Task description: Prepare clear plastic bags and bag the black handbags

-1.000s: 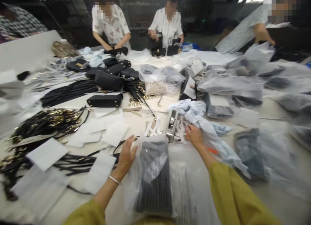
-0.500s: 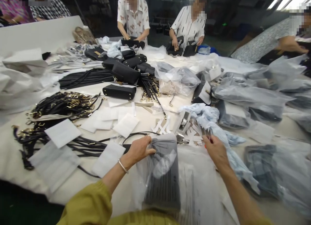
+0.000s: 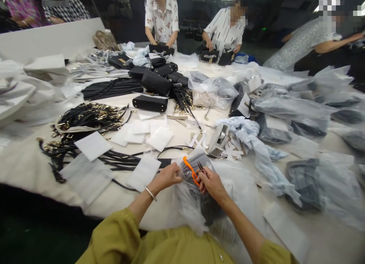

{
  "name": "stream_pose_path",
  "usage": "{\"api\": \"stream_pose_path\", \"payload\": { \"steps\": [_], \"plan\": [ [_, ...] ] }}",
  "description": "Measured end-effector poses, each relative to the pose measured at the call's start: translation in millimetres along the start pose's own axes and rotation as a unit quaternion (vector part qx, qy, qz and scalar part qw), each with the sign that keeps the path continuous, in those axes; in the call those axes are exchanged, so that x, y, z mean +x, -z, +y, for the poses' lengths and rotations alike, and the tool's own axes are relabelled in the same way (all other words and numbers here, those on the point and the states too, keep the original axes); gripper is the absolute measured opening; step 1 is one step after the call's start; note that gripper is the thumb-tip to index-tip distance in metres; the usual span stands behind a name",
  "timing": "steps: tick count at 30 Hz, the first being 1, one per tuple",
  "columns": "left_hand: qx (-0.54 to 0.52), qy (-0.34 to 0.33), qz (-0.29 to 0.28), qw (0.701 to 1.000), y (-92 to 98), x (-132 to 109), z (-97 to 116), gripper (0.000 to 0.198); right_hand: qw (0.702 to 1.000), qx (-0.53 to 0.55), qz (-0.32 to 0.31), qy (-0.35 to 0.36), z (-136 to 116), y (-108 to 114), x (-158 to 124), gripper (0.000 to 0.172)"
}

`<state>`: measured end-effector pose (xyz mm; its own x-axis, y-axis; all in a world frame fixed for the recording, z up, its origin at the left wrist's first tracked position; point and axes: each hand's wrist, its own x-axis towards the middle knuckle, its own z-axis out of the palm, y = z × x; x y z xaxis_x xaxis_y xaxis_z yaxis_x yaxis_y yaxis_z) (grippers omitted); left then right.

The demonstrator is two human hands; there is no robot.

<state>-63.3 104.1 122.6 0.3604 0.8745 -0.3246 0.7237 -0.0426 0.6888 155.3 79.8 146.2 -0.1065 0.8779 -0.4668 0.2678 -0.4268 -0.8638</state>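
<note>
My left hand (image 3: 168, 175), with a bangle on its wrist, pinches the top edge of a clear plastic bag (image 3: 189, 203). A dark grey item shows through the plastic, its shape partly hidden by folds and glare. My right hand (image 3: 212, 184) is closed around small dark pointed snips (image 3: 200, 166), tips up, over the mouth of the bag. A bright orange cord (image 3: 188, 168) trails from this hand across the bag. Under and beside the bag lie flat clear plastic bags (image 3: 242, 188) with printed lines.
A metal tape dispenser (image 3: 219, 140) and white paper strips (image 3: 232, 150) lie just beyond. Black straps (image 3: 88, 117) with gold clasps and white foam sheets (image 3: 93, 145) cover the left. Black handbags (image 3: 156, 82) are piled behind; bagged ones (image 3: 293, 104) fill the right. Co-workers (image 3: 162, 20) stand opposite.
My right hand has come left from beside the tape dispenser to the bag, bringing the snips and orange cord. My left hand still holds the bag. The view has shifted slightly.
</note>
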Motion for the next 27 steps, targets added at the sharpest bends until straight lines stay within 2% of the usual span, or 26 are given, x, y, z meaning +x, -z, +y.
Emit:
{"api": "stream_pose_path", "payload": {
  "steps": [3, 5, 7, 9, 13, 16, 23, 25, 27],
  "plan": [
    [-0.093, -0.009, 0.009, 0.996, -11.3, -10, -11, 0.013, 0.999, -0.034, -0.023, 0.013, -12, -2, -9, 0.028],
    [-0.142, -0.015, 0.026, 0.989, -16.9, -13, -17, 0.011, 0.997, -0.042, -0.069, 0.006, -22, -10, -20, 0.037],
    [-0.182, -0.021, 0.038, 0.982, -20.2, -14, -22, 0.01, 0.992, -0.04, -0.118, -0.034, -29, -22, -29, 0.052],
    [-0.215, -0.026, 0.045, 0.975, -21.6, -12, -24, 0.01, 0.985, -0.035, -0.139, -0.092, -33, -34, -34, 0.06],
    [-0.257, -0.035, 0.05, 0.964, -21.6, -11, -23, 0.011, 0.976, -0.024, -0.109, -0.185, -30, -50, -31, 0.052],
    [-0.275, -0.044, 0.052, 0.959, -22.0, -13, -23, 0.01, 0.973, -0.019, -0.083, -0.215, -24, -53, -22, 0.045],
    [-0.301, -0.053, 0.048, 0.951, -23.0, -16, -28, 0.008, 0.969, 0.0, -0.095, -0.229, -17, -62, -15, 0.043],
    [-0.306, -0.053, 0.045, 0.95, -22.9, -16, -29, 0.008, 0.972, -0.018, -0.111, -0.205, -21, -65, -14, 0.045],
    [-0.311, -0.053, 0.043, 0.948, -22.7, -16, -30, 0.011, 0.976, -0.072, -0.12, -0.164, -29, -56, -16, 0.047]
  ]
}}
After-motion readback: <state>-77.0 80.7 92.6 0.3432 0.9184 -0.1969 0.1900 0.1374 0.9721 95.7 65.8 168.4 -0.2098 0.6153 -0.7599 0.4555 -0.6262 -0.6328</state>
